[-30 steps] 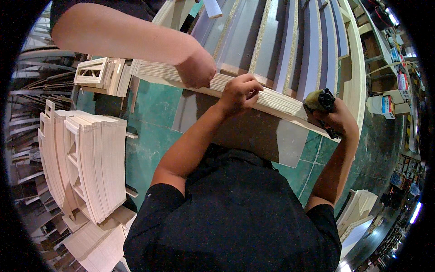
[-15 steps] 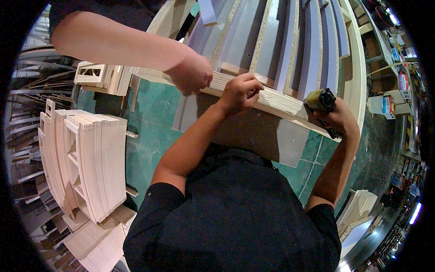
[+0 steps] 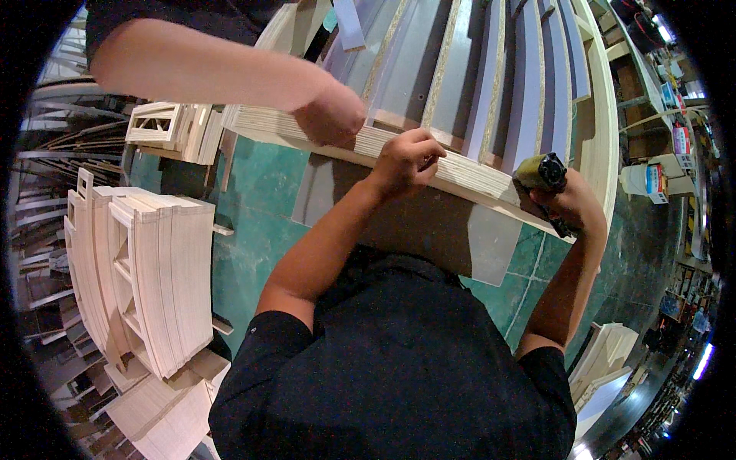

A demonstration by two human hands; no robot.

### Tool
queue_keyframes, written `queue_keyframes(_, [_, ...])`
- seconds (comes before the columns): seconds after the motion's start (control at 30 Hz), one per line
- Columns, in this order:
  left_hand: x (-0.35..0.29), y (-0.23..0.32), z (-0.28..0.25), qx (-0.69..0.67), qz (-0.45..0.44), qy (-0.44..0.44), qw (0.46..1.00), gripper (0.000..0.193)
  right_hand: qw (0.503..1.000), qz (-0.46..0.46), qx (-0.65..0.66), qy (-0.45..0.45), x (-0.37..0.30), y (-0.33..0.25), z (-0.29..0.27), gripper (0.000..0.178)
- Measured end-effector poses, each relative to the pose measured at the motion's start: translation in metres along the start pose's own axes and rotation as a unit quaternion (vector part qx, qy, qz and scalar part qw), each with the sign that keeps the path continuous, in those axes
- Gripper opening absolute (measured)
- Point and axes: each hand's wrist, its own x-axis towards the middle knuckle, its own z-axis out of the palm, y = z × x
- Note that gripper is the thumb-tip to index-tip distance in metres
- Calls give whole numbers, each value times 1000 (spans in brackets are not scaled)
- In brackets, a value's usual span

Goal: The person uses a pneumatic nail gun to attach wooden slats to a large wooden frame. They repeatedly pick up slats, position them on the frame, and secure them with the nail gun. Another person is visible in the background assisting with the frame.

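Observation:
My right hand grips a nail gun with an olive body and a black cap. The nail gun sits over the right part of a pale layered wood rail, at the near side of a large wooden frame. Farther left, my left hand rests at the same rail with its fingers curled closed. Whatever those fingers may pinch is too small or hidden to make out. Inside the frame, lilac-faced strips and chipboard-edged strips run away from me over a grey panel.
A co-worker's hand lies on the rail, left of mine. Stacked pale wooden frames stand at the left on the green floor. A white bucket and boxes are at the right. More boards lie lower right.
The co-worker's hand has shifted slightly right and away from me along the rail. My left hand and the nail gun in my right hand stay almost in place.

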Motion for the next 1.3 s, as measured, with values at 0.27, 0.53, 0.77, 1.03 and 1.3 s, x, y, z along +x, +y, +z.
queue_keyframes(0.27, [-2, -3, -2, -4, -11, -21, 1000, 21, 998, -30, -50, 2, 3, 6, 0, 32])
queue_keyframes(0.53, [-1, 1, -4, -16, -16, -20, 1000, 21, 999, -17, -49, 3, 10, 30, -3, 33])
queue_keyframes(0.77, [-2, -1, -3, 6, -4, -16, 1000, 20, 999, -23, -31, -17, 8, 19, -2, 37])
queue_keyframes(1.03, [-3, -4, -2, -20, -17, -28, 999, 20, 999, 34, -18, 12, -4, -8, 2, 34])
queue_keyframes(1.3, [-3, 0, -2, -7, -13, -16, 1000, 19, 999, 32, -24, 6, -6, -13, 2, 34])
